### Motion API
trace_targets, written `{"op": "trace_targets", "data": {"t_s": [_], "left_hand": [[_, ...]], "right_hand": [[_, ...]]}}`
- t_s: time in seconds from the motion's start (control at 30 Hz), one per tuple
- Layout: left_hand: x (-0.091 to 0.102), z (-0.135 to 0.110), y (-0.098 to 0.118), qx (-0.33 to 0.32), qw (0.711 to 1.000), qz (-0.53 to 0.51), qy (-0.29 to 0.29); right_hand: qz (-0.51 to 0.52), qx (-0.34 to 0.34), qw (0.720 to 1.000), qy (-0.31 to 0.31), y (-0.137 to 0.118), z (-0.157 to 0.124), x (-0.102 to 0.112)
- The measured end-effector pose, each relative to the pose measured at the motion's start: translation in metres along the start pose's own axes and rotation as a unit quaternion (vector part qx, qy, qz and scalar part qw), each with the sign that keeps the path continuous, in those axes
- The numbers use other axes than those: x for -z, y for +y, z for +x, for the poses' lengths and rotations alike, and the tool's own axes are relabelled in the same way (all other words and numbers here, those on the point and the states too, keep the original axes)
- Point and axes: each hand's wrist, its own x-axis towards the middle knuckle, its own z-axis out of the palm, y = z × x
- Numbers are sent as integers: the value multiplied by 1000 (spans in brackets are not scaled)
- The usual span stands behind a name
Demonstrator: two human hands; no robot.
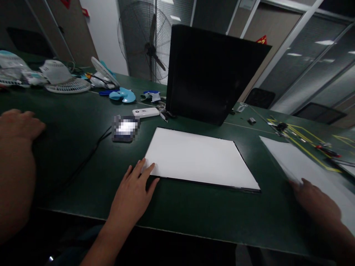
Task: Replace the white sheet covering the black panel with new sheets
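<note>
Open left hand touches board; open right hand presses sheet; black panel behind.

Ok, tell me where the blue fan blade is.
In the head view the blue fan blade lies on the far side of the table, left of centre, between the white fan grille and the upright black board, behind the white device.

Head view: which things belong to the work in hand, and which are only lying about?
In hand: left hand, white panel, right hand, second white sheet.
Lying about: fan grille, blue fan blade, white device, upright black board.
</note>
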Motion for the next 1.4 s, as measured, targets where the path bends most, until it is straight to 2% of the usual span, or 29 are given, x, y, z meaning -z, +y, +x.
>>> {"op": "trace_targets", "data": {"t_s": [0.13, 0.27, 0.33, 0.4, 0.47, 0.53, 0.63, 0.73, 0.83, 0.97, 1.13, 1.3, 1.4], "left_hand": [[0, -1, 0, 1, 1000, 5, 2], [0, -1, 0, 9, 1000, -10, 5], [0, -1, 0, 15, 1000, -24, 6], [0, -1, 0, 24, 999, -33, 2], [-1, -1, 1, 31, 999, -37, -3], [-1, -1, 1, 32, 999, -37, -7], [-3, -2, 2, 43, 998, -37, -4], [-5, -3, 2, 65, 997, -41, -5], [-4, -3, 4, 88, 995, -55, -8], [-1, -1, 7, 105, 993, -49, -13], [-4, 0, 4, 80, 996, -19, 22], [-7, -1, -1, 26, 1000, 13, -5], [-7, -1, -2, 26, 999, 24, -10]], "right_hand": [[30, -50, 996, -67, -20, -7, 28], [23, -45, 999, -18, -45, -21, 41], [34, 19, 999, 17, -67, -32, 44], [63, 130, 989, 43, -95, -42, 48], [101, 253, 960, 58, -128, -48, 54], [135, 341, 929, 47, -159, -51, 59], [159, 407, 899, -3, -195, -49, 67], [189, 456, 869, -35, -217, -47, 73], [213, 484, 848, -42, -224, -45, 74], [221, 495, 839, -46, -221, -43, 73], [224, 524, 820, -61, -209, -40, 71], [228, 534, 811, -69, -201, -43, 69], [227, 529, 815, -64, -199, -46, 70]]}}
